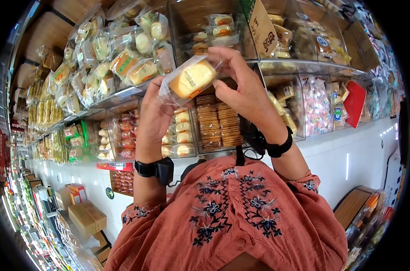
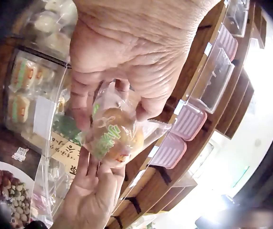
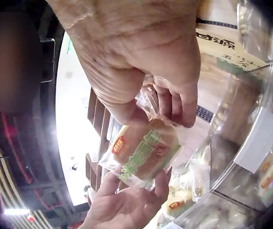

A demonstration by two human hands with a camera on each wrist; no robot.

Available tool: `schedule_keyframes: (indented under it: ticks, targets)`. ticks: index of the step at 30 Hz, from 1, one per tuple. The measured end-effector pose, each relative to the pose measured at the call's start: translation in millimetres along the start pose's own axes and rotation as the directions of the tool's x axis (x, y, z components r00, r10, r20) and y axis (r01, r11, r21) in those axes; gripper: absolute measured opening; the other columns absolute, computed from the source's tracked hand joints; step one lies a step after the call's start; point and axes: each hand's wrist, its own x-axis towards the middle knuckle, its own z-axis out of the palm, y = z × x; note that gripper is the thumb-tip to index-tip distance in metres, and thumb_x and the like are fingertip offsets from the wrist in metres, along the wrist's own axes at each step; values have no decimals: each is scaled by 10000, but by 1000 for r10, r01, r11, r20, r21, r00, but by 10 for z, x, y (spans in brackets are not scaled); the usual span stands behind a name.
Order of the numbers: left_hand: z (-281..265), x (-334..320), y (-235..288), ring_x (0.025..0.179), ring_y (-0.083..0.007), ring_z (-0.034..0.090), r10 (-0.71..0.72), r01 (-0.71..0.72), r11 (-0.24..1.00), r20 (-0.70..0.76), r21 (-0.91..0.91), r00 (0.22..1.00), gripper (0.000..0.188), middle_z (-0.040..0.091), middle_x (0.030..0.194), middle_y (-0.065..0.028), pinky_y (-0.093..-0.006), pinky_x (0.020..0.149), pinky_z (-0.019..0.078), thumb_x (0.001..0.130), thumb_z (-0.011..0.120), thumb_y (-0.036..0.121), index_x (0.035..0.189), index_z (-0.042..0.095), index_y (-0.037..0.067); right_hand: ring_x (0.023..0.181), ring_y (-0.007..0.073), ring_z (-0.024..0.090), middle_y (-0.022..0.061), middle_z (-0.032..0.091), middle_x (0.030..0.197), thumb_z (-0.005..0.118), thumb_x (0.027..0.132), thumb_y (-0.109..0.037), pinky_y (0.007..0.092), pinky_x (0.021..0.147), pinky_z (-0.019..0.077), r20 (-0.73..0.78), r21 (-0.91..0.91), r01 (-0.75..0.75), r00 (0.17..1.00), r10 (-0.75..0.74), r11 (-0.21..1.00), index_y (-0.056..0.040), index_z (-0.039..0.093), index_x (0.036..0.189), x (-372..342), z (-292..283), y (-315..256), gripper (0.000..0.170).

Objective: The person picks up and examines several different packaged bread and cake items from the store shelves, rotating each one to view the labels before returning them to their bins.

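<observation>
A bread bun in a clear wrapper point(image 1: 192, 80) is held up in front of the shelves, its pale top facing the head camera. My left hand point(image 1: 156, 118) pinches the wrapper's left end. At the other end my right hand point(image 1: 241, 86) grips the wrapper between thumb and fingers. In the left wrist view, the left hand point(image 2: 131, 52) is over the bun point(image 2: 117, 138) and the right hand point(image 2: 91, 195) lies below. The right wrist view shows green print on the wrapped bun point(image 3: 148, 150), between the right hand point(image 3: 131, 62) and the left hand point(image 3: 127, 205).
Wrapped buns point(image 1: 144, 43) are heaped in the upper left bin. Below the hands are stacked brown biscuits point(image 1: 217, 122) and rows of packaged cakes point(image 1: 183, 131). A cardboard sign point(image 1: 262, 34) and a red card point(image 1: 354, 104) stand to the right. A carton point(image 1: 87, 217) sits at lower left.
</observation>
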Motion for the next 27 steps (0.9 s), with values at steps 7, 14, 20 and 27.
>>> schedule_keyframes:
  ticks: [7, 14, 20, 27]
  targets:
    - [-24, 165, 71, 1114, -216, 660, 83, -77, 994, -65, 82, 994, 394, 629, 1284, -113, -386, 884, 585, 1106, 405, 303, 1391, 484, 42, 962, 245, 662, 133, 626, 1107, 766, 843, -100, 332, 860, 548, -4, -115, 29, 1000, -30, 993, -30, 575, 1234, -145, 6, -83, 441]
    - [123, 259, 126, 1114, -170, 632, 162, -151, 966, -35, 208, 986, 404, 631, 1237, -85, -333, 919, 533, 1113, 399, 328, 1364, 528, 40, 870, 269, 660, 125, 593, 1003, 797, 811, -85, 345, 774, 556, 37, -159, 64, 998, -58, 985, -28, 566, 1086, -246, 71, -138, 364]
    - [179, 270, 122, 1083, -144, 627, 97, -84, 973, -48, 215, 994, 403, 642, 1199, -62, -299, 918, 518, 1114, 390, 358, 1337, 560, 68, 855, 297, 668, 130, 591, 979, 815, 797, -101, 360, 755, 561, 49, -203, 65, 997, -56, 977, -27, 550, 1051, -295, 95, -168, 375]
    - [132, 290, 80, 1086, -165, 667, 85, -76, 973, -34, 218, 996, 439, 650, 1200, -82, -323, 936, 552, 1092, 447, 354, 1372, 544, 30, 846, 297, 670, 128, 587, 973, 816, 797, -113, 369, 743, 561, 60, -235, 57, 997, -44, 970, -32, 547, 1058, -326, 96, -152, 383]
